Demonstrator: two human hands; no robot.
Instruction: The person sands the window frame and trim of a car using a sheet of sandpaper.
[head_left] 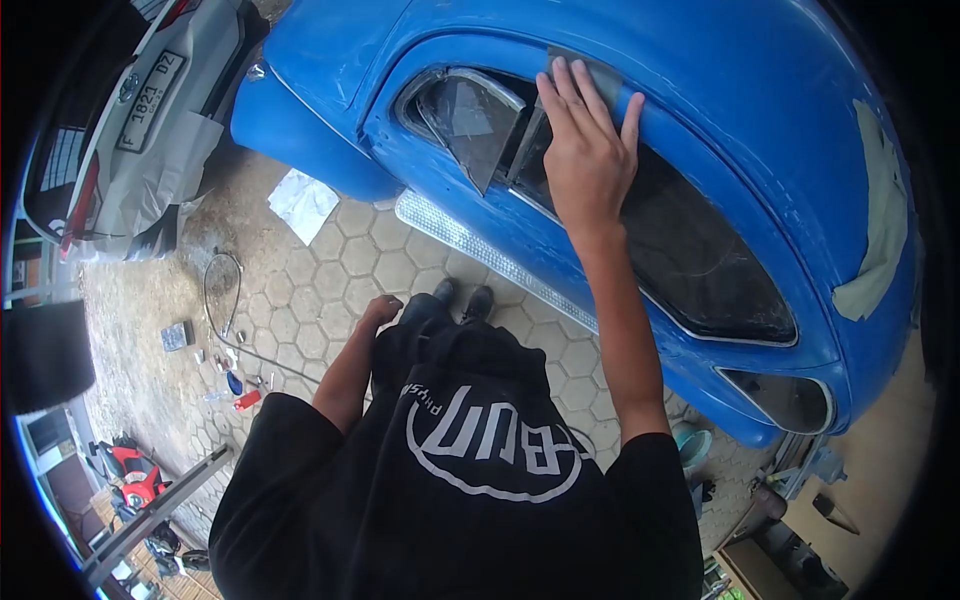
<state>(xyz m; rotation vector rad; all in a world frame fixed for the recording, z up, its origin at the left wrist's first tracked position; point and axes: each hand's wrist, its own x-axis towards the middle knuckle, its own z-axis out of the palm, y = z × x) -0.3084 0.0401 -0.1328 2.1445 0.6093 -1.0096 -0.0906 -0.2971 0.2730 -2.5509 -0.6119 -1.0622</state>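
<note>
Now, right hand (592, 165) open, fingers spread, flat on gray sandpaper (604, 74) at the upper edge of the blue car's (700, 70) side window (700, 240), left hand (381, 310) loosely curled beside dark trousers (430, 345), any contents unclear.

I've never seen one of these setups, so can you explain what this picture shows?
No machine here: these are a person's bare hands, seen in one picture from a camera worn on the head. It looks down over the black shirt to the shoes. The right hand rests its fingers over a dark sheet on the blue car. The left hand is low beside the leg; I can't tell whether it holds anything. White paper lies on the paving.
</note>
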